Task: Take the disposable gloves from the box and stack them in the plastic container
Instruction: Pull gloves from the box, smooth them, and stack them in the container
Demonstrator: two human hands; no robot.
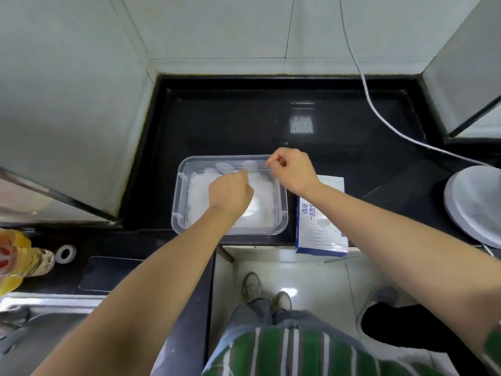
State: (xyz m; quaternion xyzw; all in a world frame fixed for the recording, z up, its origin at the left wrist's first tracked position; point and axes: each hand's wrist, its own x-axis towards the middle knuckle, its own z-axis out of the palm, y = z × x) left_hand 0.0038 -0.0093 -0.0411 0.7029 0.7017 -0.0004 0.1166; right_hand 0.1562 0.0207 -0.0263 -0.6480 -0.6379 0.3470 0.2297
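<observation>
Cool, even light from above leaves a bright square of glare on the black counter [230, 118] and a white glint on the floor [311, 283]. The wide lens bows the wall tiles [81, 90] and counter edges toward the corners. Detail is soft: the clear gloves [200, 191] wash out inside the container [181, 191], and the bottle [24, 256] at the left edge smears.

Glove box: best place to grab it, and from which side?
Glove box: likely the near short end, from the front. It lies flat, the container sits close on its left, and the right hand's forearm crosses its far end.
</observation>
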